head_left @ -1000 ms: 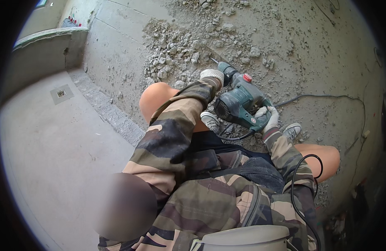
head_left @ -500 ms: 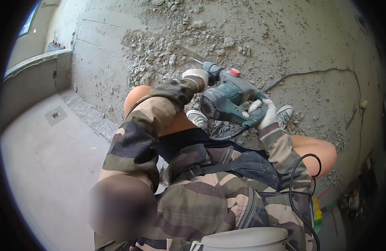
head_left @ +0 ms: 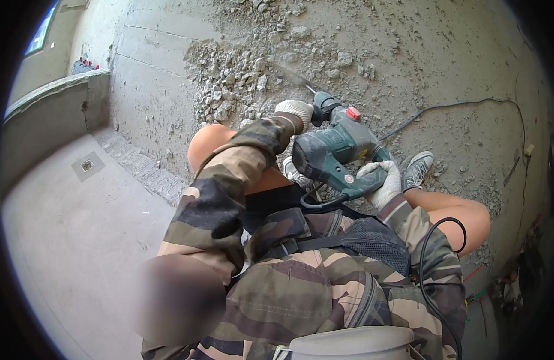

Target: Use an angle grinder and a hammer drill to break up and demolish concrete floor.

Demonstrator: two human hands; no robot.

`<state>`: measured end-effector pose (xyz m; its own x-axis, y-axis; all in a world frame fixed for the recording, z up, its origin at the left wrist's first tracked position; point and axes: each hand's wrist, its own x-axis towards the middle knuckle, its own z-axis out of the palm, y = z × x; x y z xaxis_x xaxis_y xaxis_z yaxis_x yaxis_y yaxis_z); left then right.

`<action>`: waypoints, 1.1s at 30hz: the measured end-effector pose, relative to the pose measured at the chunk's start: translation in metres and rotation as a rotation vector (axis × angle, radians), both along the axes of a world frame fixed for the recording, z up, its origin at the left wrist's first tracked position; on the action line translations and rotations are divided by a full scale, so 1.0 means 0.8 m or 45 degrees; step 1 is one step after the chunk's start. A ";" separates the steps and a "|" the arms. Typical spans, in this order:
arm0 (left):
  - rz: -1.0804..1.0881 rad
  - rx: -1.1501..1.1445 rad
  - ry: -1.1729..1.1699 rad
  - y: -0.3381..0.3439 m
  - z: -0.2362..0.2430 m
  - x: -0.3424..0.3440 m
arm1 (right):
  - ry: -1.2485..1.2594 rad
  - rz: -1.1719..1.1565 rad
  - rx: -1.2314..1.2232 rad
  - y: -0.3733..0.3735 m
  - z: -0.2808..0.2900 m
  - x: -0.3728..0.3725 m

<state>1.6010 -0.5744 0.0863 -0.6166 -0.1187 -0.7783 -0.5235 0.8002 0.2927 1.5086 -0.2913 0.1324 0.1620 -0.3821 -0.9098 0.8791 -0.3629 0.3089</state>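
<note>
My left hand, in a white glove, grips the front neck of a green rotary hammer. My right hand, also gloved, is closed on its rear handle. The chisel bit points up and left into a pile of broken concrete rubble on the floor. Both sleeves are camouflage. A bare knee shows under the left arm and another knee sits to the right. A grey sneaker rests beside the tool.
A black power cable runs across the dusty concrete floor to the right and loops by my right arm. A low concrete wall stands at the left, with a square floor drain on smoother floor. A grey rounded container sits at the bottom edge.
The view has shifted a little, so the rubble pile sits lower and nearer the middle. Both hands keep their hold on the hammer, which has barely moved.
</note>
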 end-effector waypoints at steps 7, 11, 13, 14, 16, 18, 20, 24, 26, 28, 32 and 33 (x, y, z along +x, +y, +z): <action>-0.001 -0.215 -0.043 0.024 -0.037 -0.017 | 0.423 0.244 -0.011 0.027 -0.061 0.000; 0.006 -0.123 -0.109 0.016 -0.038 -0.012 | 0.210 0.096 0.064 0.038 -0.081 0.017; 0.042 -0.177 -0.064 0.016 -0.036 -0.012 | 0.137 -0.021 -0.034 0.038 -0.091 0.023; 0.052 -0.143 -0.119 0.020 -0.034 -0.010 | 0.088 0.045 0.041 0.037 -0.094 0.026; -0.013 -0.229 -0.153 0.019 -0.032 -0.012 | 0.416 0.258 -0.033 0.035 -0.098 0.028; 0.012 -0.203 -0.138 0.016 -0.031 -0.016 | 0.191 0.160 0.115 0.030 -0.099 0.023; 0.039 -0.203 -0.137 0.012 -0.030 -0.018 | 0.198 0.147 0.097 0.021 -0.102 0.011; 0.130 -0.177 -0.158 0.004 -0.031 -0.023 | 0.254 0.268 0.130 0.008 -0.101 -0.010; 0.080 -0.195 -0.127 0.002 -0.035 -0.025 | 0.332 0.283 0.055 0.004 -0.104 -0.016; 0.091 -0.191 -0.145 0.001 -0.042 -0.023 | 0.356 0.356 0.130 0.001 -0.107 -0.017; 0.187 -0.313 -0.108 -0.008 -0.054 -0.012 | 0.250 0.225 -0.017 -0.010 -0.112 -0.014; 0.418 -0.297 -0.093 -0.010 -0.056 -0.008 | 0.272 0.253 0.003 -0.014 -0.112 -0.014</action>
